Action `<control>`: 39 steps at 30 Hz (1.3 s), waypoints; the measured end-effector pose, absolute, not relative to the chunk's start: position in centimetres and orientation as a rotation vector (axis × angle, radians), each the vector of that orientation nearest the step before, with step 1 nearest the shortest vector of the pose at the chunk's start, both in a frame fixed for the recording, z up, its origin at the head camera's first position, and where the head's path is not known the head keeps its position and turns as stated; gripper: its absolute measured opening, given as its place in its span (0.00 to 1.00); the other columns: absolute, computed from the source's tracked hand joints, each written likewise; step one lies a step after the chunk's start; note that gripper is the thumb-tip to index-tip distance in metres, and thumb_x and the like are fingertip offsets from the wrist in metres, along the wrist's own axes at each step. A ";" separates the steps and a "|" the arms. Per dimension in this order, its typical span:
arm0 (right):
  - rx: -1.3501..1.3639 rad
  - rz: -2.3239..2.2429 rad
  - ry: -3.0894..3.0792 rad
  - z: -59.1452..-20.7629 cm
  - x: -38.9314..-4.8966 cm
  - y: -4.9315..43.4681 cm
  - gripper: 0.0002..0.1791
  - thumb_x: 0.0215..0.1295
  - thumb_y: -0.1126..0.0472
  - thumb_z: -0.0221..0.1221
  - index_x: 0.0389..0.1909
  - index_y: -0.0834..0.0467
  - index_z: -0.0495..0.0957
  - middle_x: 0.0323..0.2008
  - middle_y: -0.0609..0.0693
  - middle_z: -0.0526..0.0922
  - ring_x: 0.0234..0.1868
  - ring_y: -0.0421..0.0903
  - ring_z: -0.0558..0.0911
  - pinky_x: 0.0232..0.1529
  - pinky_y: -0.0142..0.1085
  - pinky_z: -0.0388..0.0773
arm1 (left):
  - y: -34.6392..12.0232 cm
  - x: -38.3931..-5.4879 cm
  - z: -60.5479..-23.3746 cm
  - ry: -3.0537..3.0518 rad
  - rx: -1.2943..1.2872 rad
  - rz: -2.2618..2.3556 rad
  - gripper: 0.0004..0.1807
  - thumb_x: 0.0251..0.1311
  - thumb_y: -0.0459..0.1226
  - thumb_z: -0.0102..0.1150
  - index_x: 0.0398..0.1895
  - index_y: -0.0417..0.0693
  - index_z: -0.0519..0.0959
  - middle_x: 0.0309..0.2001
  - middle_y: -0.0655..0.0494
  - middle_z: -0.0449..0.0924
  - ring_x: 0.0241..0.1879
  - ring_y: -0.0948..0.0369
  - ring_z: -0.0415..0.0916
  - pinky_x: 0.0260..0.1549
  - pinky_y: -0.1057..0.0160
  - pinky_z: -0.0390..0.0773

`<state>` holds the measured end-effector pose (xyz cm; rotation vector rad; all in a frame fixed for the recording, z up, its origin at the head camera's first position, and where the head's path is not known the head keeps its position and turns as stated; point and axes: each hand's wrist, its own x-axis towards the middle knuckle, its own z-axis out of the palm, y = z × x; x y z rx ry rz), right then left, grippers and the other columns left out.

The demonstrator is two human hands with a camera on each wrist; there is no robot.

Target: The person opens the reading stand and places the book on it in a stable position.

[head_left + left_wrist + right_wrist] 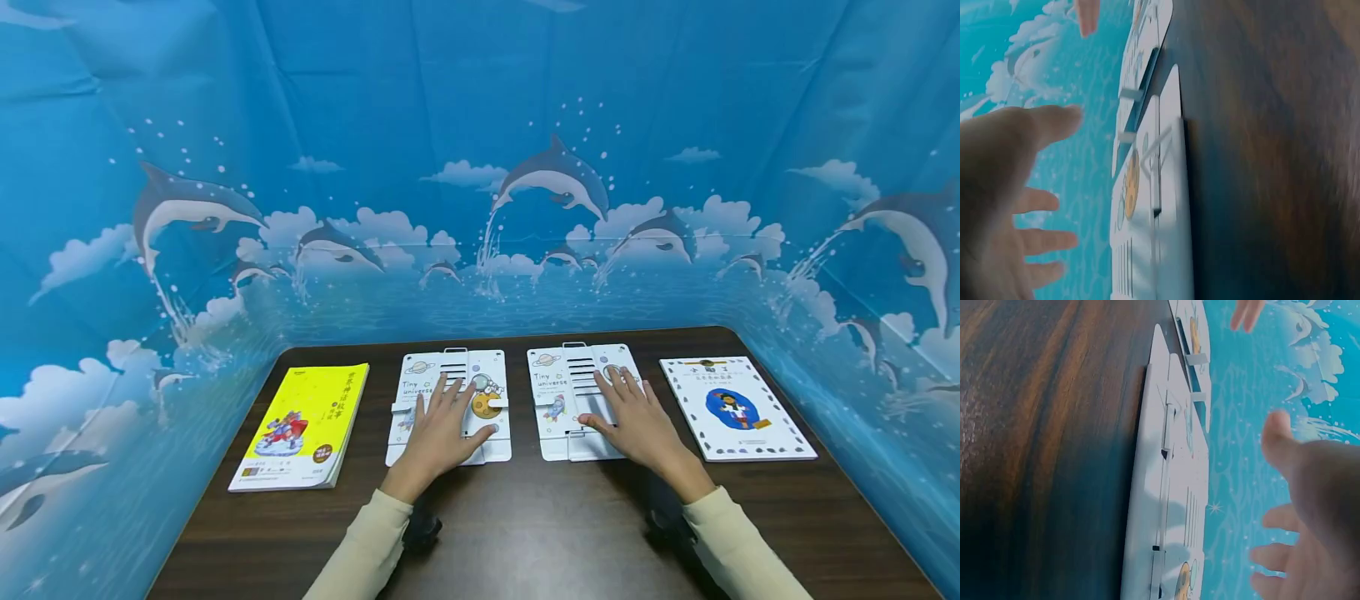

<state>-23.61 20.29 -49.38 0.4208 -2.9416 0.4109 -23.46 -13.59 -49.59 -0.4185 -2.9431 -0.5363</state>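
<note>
Two flat white folding book stands printed "Tiny universe" lie side by side on the dark table. Over the left book stand [489, 451] is my left hand [442, 429], its fingers spread and pointing away from me. My right hand [637, 421] is spread the same way over the right book stand [555, 446]. In the left wrist view the thumb and fingers [1050, 242] stand apart above the stand's surface, with nothing held. The right wrist view likewise shows a gap between the fingers [1272, 556] and the panel. Each hand covers part of the printed planets and slots.
A yellow book [307, 425] lies at the left of the table [525, 533]. At the right lies a white book [738, 408] with a blue oval picture. A blue curtain [465, 100] with dolphins hangs around the table's back and sides.
</note>
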 end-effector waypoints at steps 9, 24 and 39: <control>0.324 0.538 -2.849 -48.5 -23.7 21.5 0.21 0.73 0.51 0.67 0.57 0.62 0.86 0.50 0.60 0.91 0.45 0.59 0.91 0.42 0.57 0.86 | -9.7 -22.2 -49.2 -2.738 -0.578 -0.670 0.17 0.73 0.43 0.64 0.58 0.44 0.85 0.48 0.53 0.90 0.47 0.56 0.87 0.45 0.52 0.87; 0.277 0.745 -3.128 -49.6 -23.0 25.9 0.10 0.71 0.58 0.67 0.39 0.63 0.86 0.26 0.47 0.81 0.28 0.44 0.74 0.30 0.38 0.70 | -2.6 -21.9 -51.1 -2.824 -0.861 -0.787 0.07 0.68 0.36 0.67 0.45 0.45 0.89 0.38 0.58 0.87 0.36 0.69 0.81 0.38 0.73 0.80; 0.275 0.994 -3.187 -50.7 -22.6 26.7 0.15 0.61 0.59 0.76 0.37 0.60 0.80 0.28 0.48 0.78 0.31 0.44 0.75 0.33 0.35 0.69 | -1.0 -22.3 -52.6 -2.876 -0.850 -0.776 0.13 0.61 0.39 0.78 0.40 0.43 0.83 0.35 0.59 0.73 0.32 0.70 0.67 0.35 0.73 0.74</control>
